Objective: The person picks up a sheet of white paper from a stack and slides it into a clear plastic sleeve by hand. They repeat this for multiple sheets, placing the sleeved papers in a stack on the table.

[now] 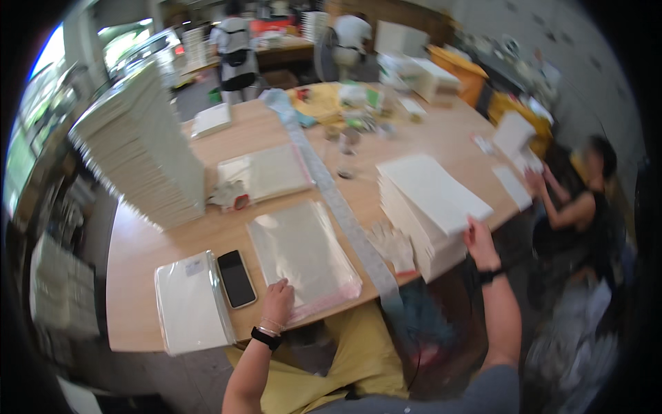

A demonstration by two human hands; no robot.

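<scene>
My right hand [480,243] pinches the near corner of a white sheet [434,190], which lies turned askew on a tall stack of white sheets [414,231]. My left hand [279,301] rests on the near left corner of a pile of clear plastic bags [300,245] with a pinkish edge; its fingers look loosely spread. Left of that hand lie a dark-screened phone [236,279] and a wrapped white pack [193,303]. A pale work glove [392,246] sits between the bags and the stack.
A tall white stack [141,148] rises at the left. Behind the bags lie another pile of bags [269,172] and a second glove [231,195]. A grey strip [331,186] crosses the table [131,276]. At the right, a seated person [579,207] handles white pieces.
</scene>
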